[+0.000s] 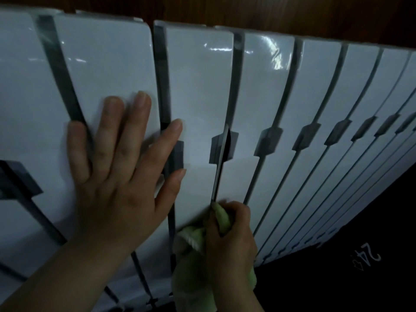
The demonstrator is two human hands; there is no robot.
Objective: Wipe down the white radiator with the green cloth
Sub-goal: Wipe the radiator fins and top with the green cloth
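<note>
Dim light here, everything murky. Up top runs a dark brown wood-grain wall panel point(292, 14). Down at the lower right, the floor point(326, 289) is near black, with a white scrawled marking point(367, 258) reading like "24".

A dim indoor room, perhaps a home: a white radiator point(202, 86) stands against dark wood panelling point(292, 14).

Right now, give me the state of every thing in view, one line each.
white radiator: glossy, glare near its top, dark gaps between panels.
green cloth: bunched, one tip at a gap between panels.
left hand: open, fingers spread, pressed flat on the radiator.
right hand: grips the cloth low on the radiator.
</note>
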